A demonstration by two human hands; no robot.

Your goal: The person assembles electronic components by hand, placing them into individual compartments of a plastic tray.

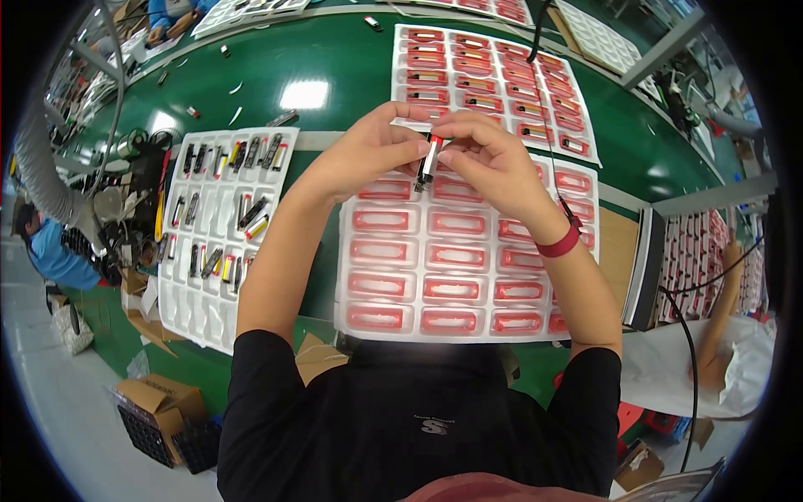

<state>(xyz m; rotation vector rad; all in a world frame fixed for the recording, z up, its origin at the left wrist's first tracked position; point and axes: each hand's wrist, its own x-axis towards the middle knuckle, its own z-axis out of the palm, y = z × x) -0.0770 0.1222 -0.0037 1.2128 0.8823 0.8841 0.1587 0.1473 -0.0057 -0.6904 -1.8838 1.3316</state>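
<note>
Between my two hands is a small stick-shaped part (pixel 432 157), with a white body, a red end and a black frame along one side. My left hand (pixel 381 153) is closed, its thumb and forefinger pinching the part from the left. From the other side, the thumb and fingers of my right hand (pixel 489 155) grip it too; a red band circles that wrist. The part is tilted and held above a white tray (pixel 419 276) with rows of red-rimmed hollows. My hands and forearms cover some of that tray's hollows.
On the left a white tray (pixel 205 322) carries several black, red and yellow stick parts. Beyond my hands, another tray (pixel 443 63) has filled red hollows. Loose parts (pixel 283 118) lie on the green table (pixel 335 63). A black cable (pixel 535 75) hangs at the right.
</note>
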